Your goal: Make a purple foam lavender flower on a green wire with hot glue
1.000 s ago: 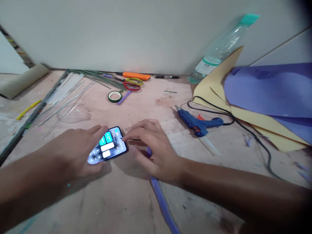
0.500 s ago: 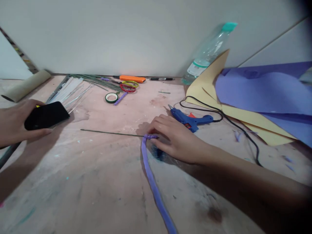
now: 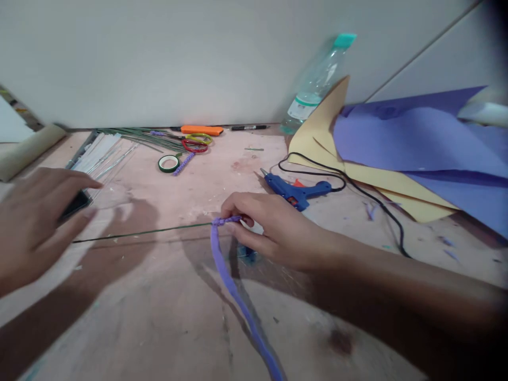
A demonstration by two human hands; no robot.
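Observation:
My right hand (image 3: 273, 227) pinches a purple twisted wrap (image 3: 228, 219) at one end of a thin green stem wire (image 3: 151, 232). From the wrap, a long purple paper strip (image 3: 242, 304) hangs down toward the lower edge of the view. The wire stretches left, its shadow just beneath it, and its far end disappears by my left hand (image 3: 43, 227). That hand is somewhat blurred, thumb and fingers apart, holding nothing I can see. Behind it a black phone (image 3: 75, 206) shows between thumb and forefinger, mostly hidden.
Past my right hand lies a blue glue gun (image 3: 296, 190) with a black cord. Scissors (image 3: 196, 143), green tape (image 3: 169, 163), an orange cutter (image 3: 202, 130) and a pen (image 3: 249, 127) lie near the wall. Purple paper (image 3: 397, 137), yellow paper (image 3: 317, 137) and a bottle (image 3: 313, 95) are at right.
My left hand has let go of the phone and come nearer, over the wire's left end. My right hand keeps its pinch, and the wrapped end looks slightly raised. The view has shifted a little right.

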